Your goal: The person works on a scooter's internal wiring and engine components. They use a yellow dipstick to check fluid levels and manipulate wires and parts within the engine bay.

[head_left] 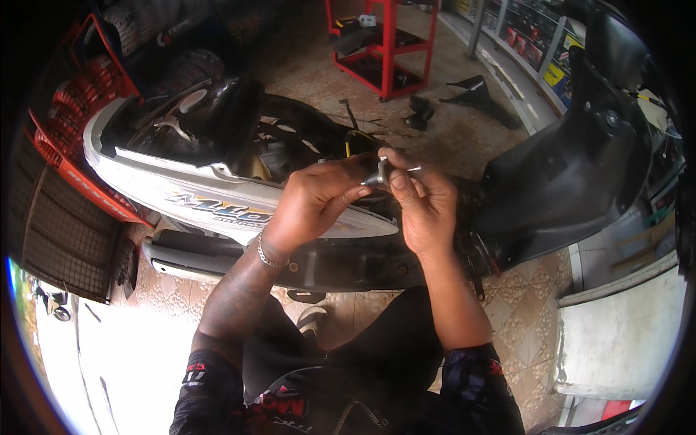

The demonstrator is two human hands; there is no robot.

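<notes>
Both hands are raised in front of me, above the scooter's side, and meet at a small metal part [382, 172]. It looks greyish and silvery, with a dark tapered end toward the left; its exact kind I cannot make out. My left hand [308, 201], with a chain bracelet at the wrist, pinches the dark end between thumb and finger. On the other side, my right hand [426, 206] grips the body with thumb and forefinger. A thin light-coloured piece sticks out by the right fingers. Behind lies the scooter's white side panel [290, 206], with the opened body beyond it.
A large black plastic scooter panel [558, 174] rises at the right. On the tiled floor behind stand a red tool cart [388, 65] and loose black parts [478, 98]. A red rack of tyres [72, 145] is at the left, a white bench [620, 333] at lower right.
</notes>
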